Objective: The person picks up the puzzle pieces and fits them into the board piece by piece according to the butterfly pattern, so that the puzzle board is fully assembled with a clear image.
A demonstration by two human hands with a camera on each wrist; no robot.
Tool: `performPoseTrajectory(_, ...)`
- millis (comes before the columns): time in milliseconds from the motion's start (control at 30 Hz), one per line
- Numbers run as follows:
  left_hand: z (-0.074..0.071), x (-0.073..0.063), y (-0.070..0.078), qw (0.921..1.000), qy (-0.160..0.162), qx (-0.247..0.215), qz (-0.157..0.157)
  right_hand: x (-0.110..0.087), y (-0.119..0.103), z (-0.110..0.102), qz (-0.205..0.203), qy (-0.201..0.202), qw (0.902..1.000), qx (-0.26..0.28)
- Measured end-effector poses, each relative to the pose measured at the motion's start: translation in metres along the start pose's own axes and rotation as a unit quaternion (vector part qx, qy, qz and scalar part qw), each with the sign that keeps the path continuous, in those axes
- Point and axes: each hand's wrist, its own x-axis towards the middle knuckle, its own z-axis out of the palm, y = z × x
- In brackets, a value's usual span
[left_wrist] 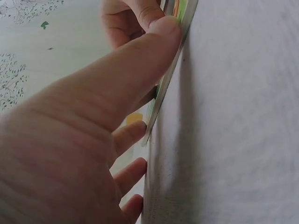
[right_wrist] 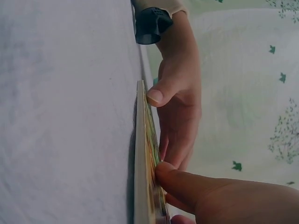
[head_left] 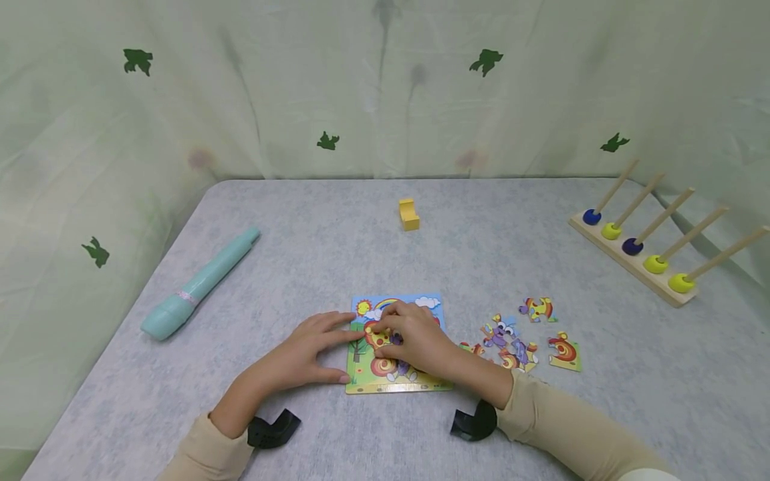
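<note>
Your left hand (head_left: 315,354) is spread, straight fingers touching the left side of the puzzle board (head_left: 397,387), near-middle of the bench (head_left: 325,254). Your right hand (head_left: 418,341) bends its fingers onto the board; can't tell if it's pinching a piece. Loose puzzle pieces (head_left: 564,353) right, yellow block (head_left: 409,217) far, turquoise microphone (head_left: 204,280) left.

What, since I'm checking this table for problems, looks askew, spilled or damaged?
Nothing looks spilled or clearly damaged. The untidiest spot is the loose puzzle pieces right of the puzzle board: they lie scattered at different angles, some bunched together, though that seems ordinary mid-assembly.
</note>
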Motion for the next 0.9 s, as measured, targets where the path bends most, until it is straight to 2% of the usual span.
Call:
performPoseTrajectory(100, 0.001, 0.000, -0.001, 1.0000, 0.006, 0.001, 0.003, 0.000, 0.001, -0.001, 0.007, -0.010, 0.9999, 0.008)
performPoseTrajectory(233, 0.001, 0.000, -0.001, 1.0000, 0.008, 0.001, 0.003, 0.002, 0.002, -0.007, 0.026, -0.049, 0.9975, 0.044)
performPoseTrajectory(367, 0.001, 0.000, -0.002, 1.0000, 0.005, -0.001, -0.001, 0.000, 0.000, -0.022, 0.045, -0.094, 0.9871, 0.121)
performPoseTrajectory(467, 0.001, 0.000, -0.002, 1.0000, 0.000, 0.000, -0.007, -0.007, -0.002, -0.036, 0.049, -0.102, 0.9799, 0.165)
performPoseTrajectory(567, 0.001, 0.001, -0.002, 0.9999, -0.002, 0.002, -0.012, -0.019, -0.002, -0.053, 0.042, -0.079, 0.9800, 0.177)
performPoseTrajectory(667, 0.001, 0.001, -0.002, 0.9998, -0.004, 0.004, -0.018, -0.032, 0.001, -0.069, 0.031, -0.039, 0.9830, 0.177)
performPoseTrajectory(800, 0.001, 0.001, -0.002, 0.9997, -0.006, 0.006, -0.025, -0.053, 0.012, -0.089, 0.013, 0.019, 0.9870, 0.159)
performPoseTrajectory(900, 0.000, 0.001, -0.001, 0.9996, -0.007, 0.006, -0.028, -0.068, 0.024, -0.100, 0.017, 0.048, 0.9894, 0.136)
